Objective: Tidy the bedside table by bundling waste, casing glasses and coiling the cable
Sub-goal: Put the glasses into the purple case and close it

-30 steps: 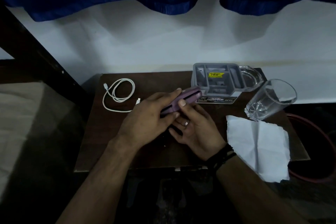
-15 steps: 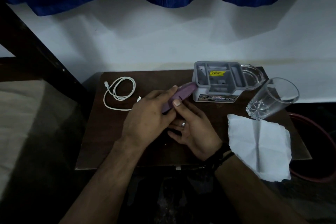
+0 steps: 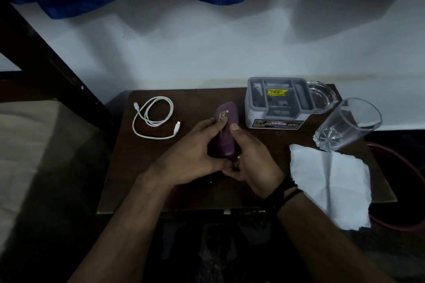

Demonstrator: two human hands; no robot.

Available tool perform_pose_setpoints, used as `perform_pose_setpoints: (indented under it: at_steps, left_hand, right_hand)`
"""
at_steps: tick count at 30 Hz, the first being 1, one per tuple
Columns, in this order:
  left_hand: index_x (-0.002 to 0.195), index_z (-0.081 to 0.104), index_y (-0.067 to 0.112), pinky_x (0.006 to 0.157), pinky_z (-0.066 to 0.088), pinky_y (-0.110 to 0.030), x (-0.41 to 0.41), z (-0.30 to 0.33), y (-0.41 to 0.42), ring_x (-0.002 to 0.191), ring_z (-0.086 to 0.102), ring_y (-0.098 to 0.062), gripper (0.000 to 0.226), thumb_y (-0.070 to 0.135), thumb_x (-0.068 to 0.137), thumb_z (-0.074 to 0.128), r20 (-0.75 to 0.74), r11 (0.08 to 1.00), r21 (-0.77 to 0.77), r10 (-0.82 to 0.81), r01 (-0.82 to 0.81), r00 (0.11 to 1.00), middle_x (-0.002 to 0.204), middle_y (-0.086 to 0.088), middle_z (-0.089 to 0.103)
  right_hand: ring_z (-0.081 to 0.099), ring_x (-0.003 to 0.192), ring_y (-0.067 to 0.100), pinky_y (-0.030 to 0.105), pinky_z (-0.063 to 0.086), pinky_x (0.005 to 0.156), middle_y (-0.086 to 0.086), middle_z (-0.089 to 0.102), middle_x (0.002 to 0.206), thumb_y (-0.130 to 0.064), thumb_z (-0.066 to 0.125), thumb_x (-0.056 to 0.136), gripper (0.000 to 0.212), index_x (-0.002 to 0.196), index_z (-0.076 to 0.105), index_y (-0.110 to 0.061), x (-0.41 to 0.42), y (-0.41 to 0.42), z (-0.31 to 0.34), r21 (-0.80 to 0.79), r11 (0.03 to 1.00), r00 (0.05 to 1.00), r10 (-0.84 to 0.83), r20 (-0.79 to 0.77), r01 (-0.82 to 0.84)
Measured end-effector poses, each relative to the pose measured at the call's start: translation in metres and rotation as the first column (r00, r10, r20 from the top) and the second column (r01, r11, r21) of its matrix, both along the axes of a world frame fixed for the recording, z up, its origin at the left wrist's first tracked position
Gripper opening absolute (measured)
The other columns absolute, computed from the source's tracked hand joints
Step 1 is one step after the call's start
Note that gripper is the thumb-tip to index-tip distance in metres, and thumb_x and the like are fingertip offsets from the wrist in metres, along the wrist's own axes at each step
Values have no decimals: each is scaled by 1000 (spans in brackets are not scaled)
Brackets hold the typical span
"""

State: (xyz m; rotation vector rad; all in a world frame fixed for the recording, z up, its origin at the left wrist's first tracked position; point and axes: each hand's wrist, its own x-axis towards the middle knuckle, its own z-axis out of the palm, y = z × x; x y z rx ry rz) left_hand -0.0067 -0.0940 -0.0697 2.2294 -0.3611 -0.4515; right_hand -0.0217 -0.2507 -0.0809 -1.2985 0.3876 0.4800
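Note:
A purple glasses case (image 3: 226, 128) with pale lettering on its closed lid is held over the middle of the brown bedside table (image 3: 147, 167). My left hand (image 3: 190, 156) grips its left side, thumb on the lid. My right hand (image 3: 253, 161) holds its right side, thumb on the lid edge. No glasses are visible. A white cable (image 3: 153, 119) lies in a loose coil at the table's back left. A white sheet of paper (image 3: 331, 181) lies unfolded at the right, overhanging the front edge.
A grey compartment box (image 3: 276, 103) with a yellow sticker stands at the back right, a clear dish (image 3: 322, 96) behind it. An empty drinking glass (image 3: 347, 124) stands right of them. A bed (image 3: 34, 156) lies to the left, and a red hoop (image 3: 409, 172) sits on the floor at the right.
The case has turned from lying slanted with a gap along its edge to lid-up and closed between both hands. Both hands shifted slightly toward me.

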Motion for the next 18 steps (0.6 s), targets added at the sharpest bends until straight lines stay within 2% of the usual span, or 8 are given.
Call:
perform_pose_setpoints:
  at_steps: [2, 4, 6, 9, 11, 13, 15, 18]
  left_hand:
    - [154, 40, 26, 116, 24, -9, 0, -3, -4, 142, 34, -1, 89, 23, 75, 83, 51, 999, 6, 31, -31, 998, 161, -1, 31]
    - [147, 50, 24, 104, 19, 5, 1, -6, -4, 136, 37, -1, 78, 3, 78, 78, 126, 997, -1, 72, -73, 989, 157, -5, 37]
    - [140, 58, 26, 102, 20, 6, 1, -9, -5, 137, 40, -5, 70, -1, 77, 75, 188, 994, -13, 107, -106, 976, 154, -7, 40]
    - [129, 68, 27, 108, 27, -2, 0, -12, -9, 139, 45, -10, 55, 2, 80, 76, 260, 989, -52, 150, -142, 954, 153, -5, 42]
    - [124, 72, 25, 112, 35, -13, 0, -14, -10, 136, 48, -10, 48, 2, 83, 75, 305, 985, -86, 171, -152, 937, 152, -4, 43]
    - [126, 71, 26, 111, 41, -23, 0, -17, -12, 135, 50, -11, 46, 4, 85, 73, 316, 983, -77, 183, -167, 931, 153, -4, 43]
    - [130, 67, 27, 111, 43, -27, 0, -22, -14, 135, 51, -14, 47, 9, 87, 73, 277, 986, -17, 164, -166, 947, 154, -6, 42]
    - [139, 59, 31, 115, 40, -35, 0, -29, -16, 143, 44, -17, 53, 15, 89, 70, 200, 990, 103, 72, -94, 977, 154, -8, 46]
  right_hand:
    - [65, 70, 9, 37, 52, 78, -12, 74, 86, -45, 54, 101, 25, 122, 64, -37, -1, 0, 1, -55, 998, 998, 29, 58, -26]
    - [60, 53, 6, 37, 48, 76, -11, 66, 65, -33, 61, 99, 21, 120, 64, -30, -1, 0, 1, -70, 996, 996, 58, 72, -53]
    - [59, 51, 7, 36, 46, 74, -5, 63, 63, -24, 62, 98, 20, 117, 66, -26, 1, 0, 0, -52, 997, 996, 58, 72, -55]
    - [55, 54, 8, 35, 45, 73, -2, 62, 66, -17, 58, 99, 21, 110, 70, -30, 2, -1, -2, -23, 999, 995, -22, 95, 24]
    - [52, 62, 10, 34, 48, 73, -2, 63, 72, -16, 57, 99, 24, 111, 71, -32, 3, -1, -4, -28, 997, 990, -73, 119, 77]
    - [56, 77, 13, 32, 52, 76, -1, 66, 89, -16, 57, 100, 27, 119, 67, -31, 2, -1, -7, -56, 994, 988, -91, 127, 98]
    - [61, 93, 14, 32, 54, 79, -4, 67, 108, -15, 58, 100, 32, 127, 61, -31, 3, -3, -10, -59, 989, 986, -131, 98, 138]
    - [61, 107, 10, 32, 54, 77, -6, 60, 130, -16, 61, 99, 45, 140, 51, -30, 3, -6, -15, -108, 979, 983, -167, 74, 174]
